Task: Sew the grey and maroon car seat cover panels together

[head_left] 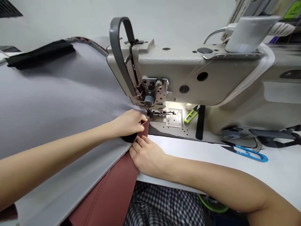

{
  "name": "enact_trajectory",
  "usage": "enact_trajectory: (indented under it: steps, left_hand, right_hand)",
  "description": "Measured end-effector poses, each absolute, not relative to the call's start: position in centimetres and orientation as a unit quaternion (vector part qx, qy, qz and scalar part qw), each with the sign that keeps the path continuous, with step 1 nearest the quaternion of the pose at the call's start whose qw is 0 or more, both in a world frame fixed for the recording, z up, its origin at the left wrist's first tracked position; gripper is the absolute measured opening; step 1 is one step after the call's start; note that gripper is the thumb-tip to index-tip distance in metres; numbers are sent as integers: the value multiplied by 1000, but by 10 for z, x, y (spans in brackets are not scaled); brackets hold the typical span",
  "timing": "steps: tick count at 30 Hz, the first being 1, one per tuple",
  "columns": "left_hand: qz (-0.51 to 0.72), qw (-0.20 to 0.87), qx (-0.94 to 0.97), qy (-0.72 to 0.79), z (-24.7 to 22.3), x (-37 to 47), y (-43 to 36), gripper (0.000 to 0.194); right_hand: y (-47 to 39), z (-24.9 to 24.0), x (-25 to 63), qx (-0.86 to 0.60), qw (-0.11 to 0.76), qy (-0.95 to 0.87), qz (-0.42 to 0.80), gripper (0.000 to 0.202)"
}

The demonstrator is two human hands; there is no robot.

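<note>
Close in front of the sewing machine's needle area (148, 112), my left hand (131, 121) is closed, pinching a black strip (130, 137) at the edge of a large grey fabric panel (70, 94). Part of the strip is hidden under the fingers. My right hand (149, 155) lies with stretched fingers over the dark red leather-like piece (113, 188), beside the seam where it meets the grey panel. That red piece runs from the needle area down toward the lap and has a stitched line along it. Its end under the presser foot is partly hidden.
The sewing machine's arm (178, 72) spans the right side. Yellow-green thread snips (191, 115) and a black strip (200, 122) lie on its bed. Blue snips (251, 153) rest on the white table (188, 150). Another black fabric piece (42, 54) lies on the panel's far side.
</note>
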State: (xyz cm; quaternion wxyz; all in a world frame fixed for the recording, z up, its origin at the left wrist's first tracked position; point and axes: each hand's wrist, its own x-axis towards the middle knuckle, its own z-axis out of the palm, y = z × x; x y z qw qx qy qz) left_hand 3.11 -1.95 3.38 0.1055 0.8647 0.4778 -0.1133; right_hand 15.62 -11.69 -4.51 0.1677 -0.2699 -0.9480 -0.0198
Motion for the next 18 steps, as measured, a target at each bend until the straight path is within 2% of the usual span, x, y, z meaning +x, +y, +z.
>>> enact_trajectory:
  steps: [4, 12, 18]
  left_hand:
    - [-99, 135, 861, 481, 30, 29, -14, 34]
    - [-78, 114, 861, 490, 24, 39, -14, 15]
    - [-77, 124, 851, 504, 24, 47, -11, 29]
  right_hand:
    - [-118, -41, 157, -266, 164, -950, -7, 34]
    - [-108, -49, 162, -298, 155, -942, -5, 36]
    - [-102, -50, 164, -299, 158, -941, 24, 37]
